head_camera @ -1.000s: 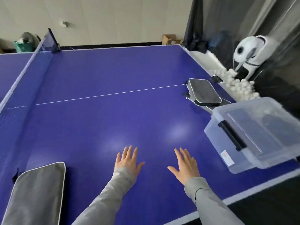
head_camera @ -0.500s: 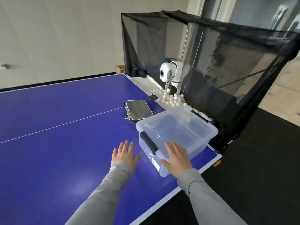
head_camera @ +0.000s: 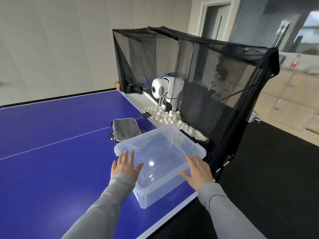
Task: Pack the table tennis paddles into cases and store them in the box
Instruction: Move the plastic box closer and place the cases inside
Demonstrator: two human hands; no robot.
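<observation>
Framing clear box [head_camera: 155, 192], left hand [head_camera: 125, 165], right hand [head_camera: 198, 171], fingers [head_camera: 130, 156] straight, contact unclear, case [head_camera: 125, 129] partly hidden behind it

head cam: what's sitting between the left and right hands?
The clear plastic box: its top fills the gap between the left hand and right hand, each at one side with straight fingers. Head view.

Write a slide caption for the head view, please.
Left hand and right hand spread over the box, a case behind it.
</observation>
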